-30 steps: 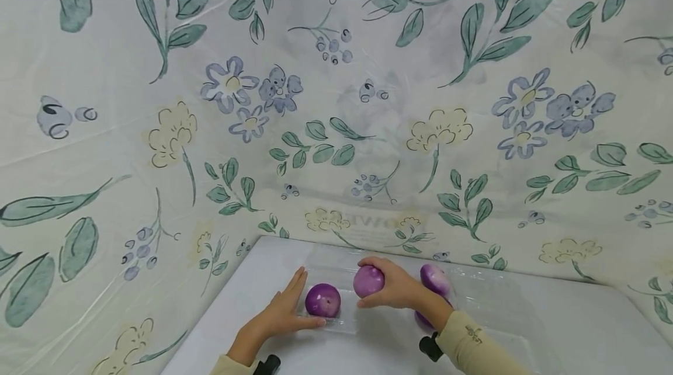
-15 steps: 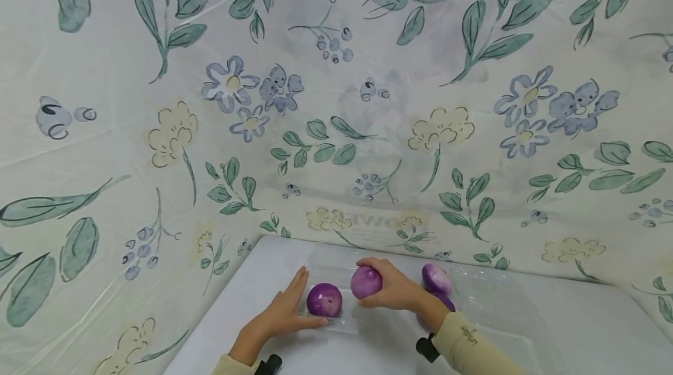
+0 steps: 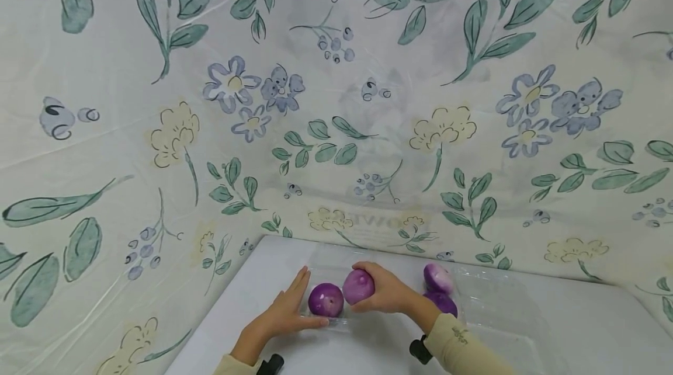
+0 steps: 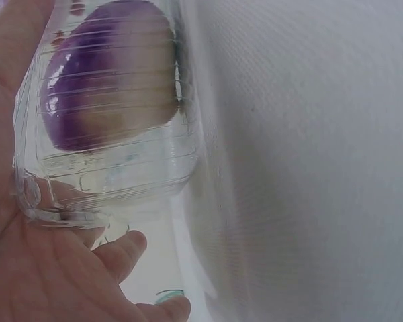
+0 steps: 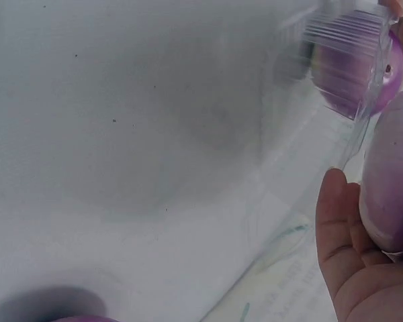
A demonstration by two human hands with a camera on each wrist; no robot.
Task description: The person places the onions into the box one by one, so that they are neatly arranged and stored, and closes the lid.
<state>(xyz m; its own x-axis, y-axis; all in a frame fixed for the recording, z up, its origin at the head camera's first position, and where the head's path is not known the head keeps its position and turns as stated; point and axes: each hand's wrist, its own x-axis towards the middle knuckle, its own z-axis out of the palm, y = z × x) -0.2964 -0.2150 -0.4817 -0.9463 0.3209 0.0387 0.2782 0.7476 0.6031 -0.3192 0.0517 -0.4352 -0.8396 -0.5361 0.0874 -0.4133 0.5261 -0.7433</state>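
My right hand grips a purple onion from its right side, thumb below and fingers over the top. In the right wrist view that onion is cut off by the frame edge. A second glossy purple onion lies in a clear plastic box, close to the left of the gripped one. Around the box's left end rests my left hand, thumb along the front side, other fingers stretched toward the back. The left wrist view shows the onion through the ribbed plastic wall.
Two more purple onions sit right of my right forearm, one in front of the other. Beyond them lies a larger clear plastic tray on the white table. A flower-patterned cloth rises behind the table.
My right hand has moved left with the gripped onion, closer to the onion in the box. The two onions at right show more fully. My left hand has stayed in place.
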